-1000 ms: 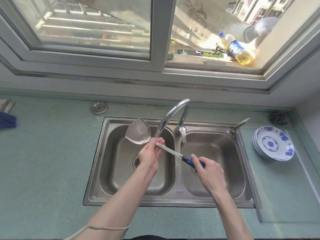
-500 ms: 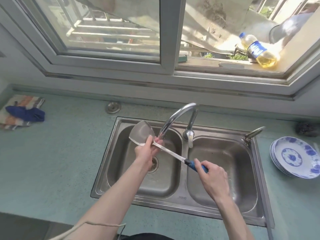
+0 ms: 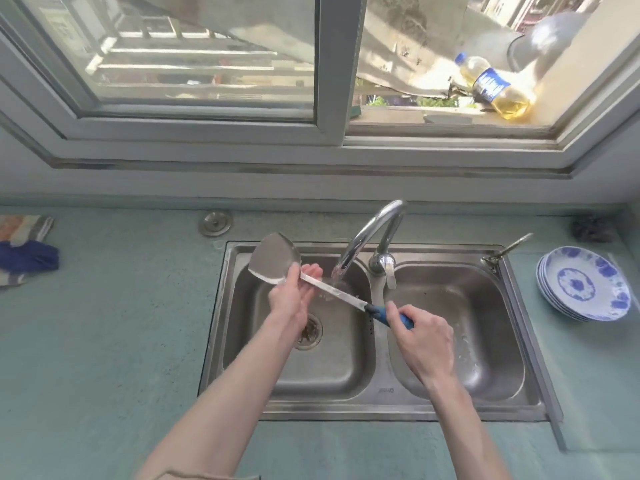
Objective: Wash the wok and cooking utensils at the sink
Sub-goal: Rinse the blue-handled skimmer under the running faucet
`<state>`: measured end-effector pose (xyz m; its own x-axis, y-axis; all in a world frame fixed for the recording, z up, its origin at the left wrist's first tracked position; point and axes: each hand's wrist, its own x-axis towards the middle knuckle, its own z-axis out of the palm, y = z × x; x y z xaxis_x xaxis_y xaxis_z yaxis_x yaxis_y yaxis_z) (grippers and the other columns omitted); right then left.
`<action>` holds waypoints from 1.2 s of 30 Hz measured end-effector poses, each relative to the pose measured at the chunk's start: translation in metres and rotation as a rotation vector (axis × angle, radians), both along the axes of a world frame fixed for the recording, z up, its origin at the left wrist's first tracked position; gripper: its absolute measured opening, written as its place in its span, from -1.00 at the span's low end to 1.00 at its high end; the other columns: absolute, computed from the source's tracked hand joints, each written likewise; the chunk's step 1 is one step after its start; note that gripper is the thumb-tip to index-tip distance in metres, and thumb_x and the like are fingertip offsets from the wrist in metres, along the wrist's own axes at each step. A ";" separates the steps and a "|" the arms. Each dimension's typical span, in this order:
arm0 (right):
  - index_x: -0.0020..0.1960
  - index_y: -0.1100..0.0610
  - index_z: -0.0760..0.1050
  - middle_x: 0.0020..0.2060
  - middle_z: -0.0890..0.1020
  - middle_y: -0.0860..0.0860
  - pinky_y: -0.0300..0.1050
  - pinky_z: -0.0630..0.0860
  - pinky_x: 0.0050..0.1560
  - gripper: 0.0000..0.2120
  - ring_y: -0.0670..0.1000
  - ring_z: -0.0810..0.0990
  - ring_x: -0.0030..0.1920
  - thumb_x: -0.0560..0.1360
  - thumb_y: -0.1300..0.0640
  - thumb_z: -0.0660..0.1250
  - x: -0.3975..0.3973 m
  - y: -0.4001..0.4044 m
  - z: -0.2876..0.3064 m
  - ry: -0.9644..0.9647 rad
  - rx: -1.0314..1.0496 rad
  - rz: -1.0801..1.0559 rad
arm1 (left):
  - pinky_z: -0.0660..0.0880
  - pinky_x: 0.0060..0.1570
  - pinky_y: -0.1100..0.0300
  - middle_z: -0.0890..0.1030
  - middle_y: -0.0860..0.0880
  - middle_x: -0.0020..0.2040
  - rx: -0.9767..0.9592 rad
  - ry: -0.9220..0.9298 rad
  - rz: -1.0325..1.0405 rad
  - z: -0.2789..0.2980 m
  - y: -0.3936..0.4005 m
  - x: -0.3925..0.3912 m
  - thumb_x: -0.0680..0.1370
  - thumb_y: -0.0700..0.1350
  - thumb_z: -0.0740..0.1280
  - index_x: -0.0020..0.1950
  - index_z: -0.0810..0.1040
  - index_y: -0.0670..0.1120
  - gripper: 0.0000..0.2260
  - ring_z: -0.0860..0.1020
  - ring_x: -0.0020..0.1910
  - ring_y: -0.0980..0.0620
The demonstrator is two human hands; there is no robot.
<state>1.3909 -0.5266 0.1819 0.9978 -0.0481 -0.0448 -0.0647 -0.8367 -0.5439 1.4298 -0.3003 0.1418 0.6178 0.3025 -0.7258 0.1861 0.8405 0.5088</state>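
Note:
A steel wok spatula (image 3: 273, 261) with a blue handle is held over the left basin of the double steel sink (image 3: 377, 407). My right hand (image 3: 424, 342) grips the blue handle. My left hand (image 3: 292, 294) is wrapped around the shaft just below the blade. The curved tap (image 3: 367, 233) runs water onto the shaft right beside my left fingers. No wok is in view.
A stack of blue-and-white plates (image 3: 583, 284) sits on the counter right of the sink. A blue cloth (image 3: 26, 258) lies at the far left. A sink plug (image 3: 215, 223) rests behind the left basin. An oil bottle (image 3: 493, 86) lies on the window sill.
The spatula blade has shifted left and tilted, and my left hand has slid along the shaft toward the blade. The view has also swung a little.

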 end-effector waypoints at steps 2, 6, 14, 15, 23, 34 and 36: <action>-0.35 0.06 0.51 -0.53 0.45 -0.08 -0.02 0.34 -0.32 -0.56 0.10 0.48 -0.41 0.62 -0.14 0.31 -0.001 0.003 -0.002 -0.004 -0.004 -0.024 | 0.69 0.03 0.04 0.74 -0.24 -0.01 0.011 -0.003 -0.025 0.001 -0.002 0.001 0.67 -0.18 0.32 0.10 0.60 -0.30 -0.82 0.75 -0.05 -0.09; -0.38 0.04 0.39 -0.51 0.43 -0.05 -0.01 0.29 -0.30 -0.52 0.13 0.45 -0.37 0.65 -0.15 0.28 0.005 0.025 -0.007 0.017 0.046 -0.020 | 0.69 -0.05 0.13 0.74 -0.20 -0.01 0.018 -0.054 -0.200 0.003 -0.044 -0.014 0.64 -0.25 0.36 0.06 0.63 -0.29 -0.89 0.74 -0.08 -0.06; -0.42 -0.05 0.33 -0.53 0.40 -0.05 0.01 0.28 -0.33 -0.51 0.09 0.42 -0.40 0.64 -0.16 0.27 0.009 0.013 -0.014 0.059 0.068 0.061 | 0.64 0.17 -0.06 0.71 -0.30 0.07 0.087 0.028 -0.075 -0.004 -0.033 -0.006 0.63 -0.24 0.38 0.16 0.59 -0.37 -0.80 0.70 0.08 -0.21; -0.41 -0.03 0.36 -0.53 0.41 -0.04 0.03 0.30 -0.32 -0.52 0.08 0.42 -0.40 0.64 -0.15 0.28 0.009 0.010 -0.015 0.061 0.092 0.066 | 0.60 0.23 -0.10 0.69 -0.33 0.10 0.092 0.038 -0.048 -0.005 -0.032 -0.004 0.63 -0.26 0.38 0.16 0.58 -0.38 -0.80 0.67 0.13 -0.26; -0.31 -0.01 0.48 -0.45 0.53 -0.06 -0.02 0.33 -0.27 -0.58 0.07 0.51 -0.34 0.65 -0.19 0.26 0.023 0.016 -0.027 0.093 0.144 0.171 | 0.64 -0.14 0.22 0.74 -0.18 -0.07 0.156 0.026 -0.157 -0.011 -0.082 -0.027 0.57 -0.25 0.45 0.04 0.64 -0.30 -0.88 0.71 -0.17 -0.01; -0.37 0.02 0.47 -0.48 0.52 -0.03 0.01 0.40 -0.23 -0.52 0.01 0.49 -0.36 0.64 -0.20 0.26 0.014 0.013 -0.018 0.137 0.218 0.119 | 0.65 -0.13 0.21 0.72 -0.23 -0.01 0.182 -0.011 -0.089 -0.007 -0.050 -0.017 0.58 -0.24 0.45 0.06 0.64 -0.26 -0.89 0.72 -0.11 -0.04; -0.31 0.04 0.54 -0.47 0.53 -0.04 0.03 0.37 -0.22 -0.54 0.04 0.51 -0.33 0.64 -0.21 0.25 0.013 0.025 -0.015 0.145 0.215 0.119 | 0.65 -0.05 0.18 0.72 -0.20 -0.04 0.162 -0.022 -0.159 -0.010 -0.067 -0.026 0.56 -0.22 0.48 0.06 0.66 -0.28 -0.86 0.69 -0.06 -0.08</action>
